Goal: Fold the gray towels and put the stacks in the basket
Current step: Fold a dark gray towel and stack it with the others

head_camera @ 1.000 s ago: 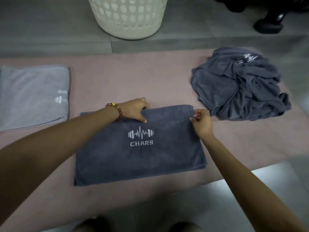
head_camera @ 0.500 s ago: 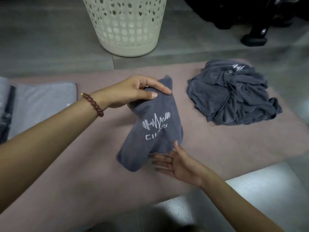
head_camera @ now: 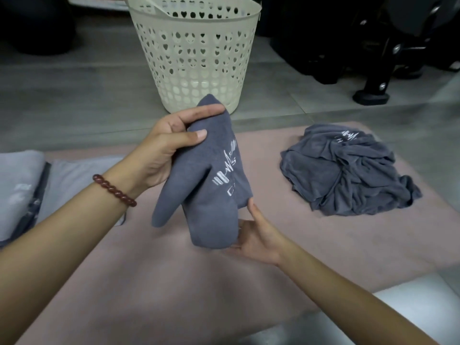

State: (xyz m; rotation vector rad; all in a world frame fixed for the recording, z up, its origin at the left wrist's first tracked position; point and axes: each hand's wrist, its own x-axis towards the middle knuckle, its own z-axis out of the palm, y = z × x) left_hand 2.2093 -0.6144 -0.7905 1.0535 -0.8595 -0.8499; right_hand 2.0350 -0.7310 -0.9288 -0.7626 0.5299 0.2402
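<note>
My left hand, with a bead bracelet on the wrist, grips the top of a folded dark gray towel with a white logo and holds it up above the pink mat. The towel droops in two lobes. My right hand lies palm up under its lower end, fingers straight, touching the cloth. A cream perforated basket stands on the floor just beyond the towel. A crumpled pile of dark gray towels lies on the mat to the right.
Folded light gray towels lie at the mat's left edge. Black equipment with a round foot stands on the gray floor at the back right. A pale surface borders the mat at the lower right.
The folded towel, flat on the mat a second ago, has been lifted by my left hand toward the basket. My right hand let go of its corner and moved underneath, palm up.
</note>
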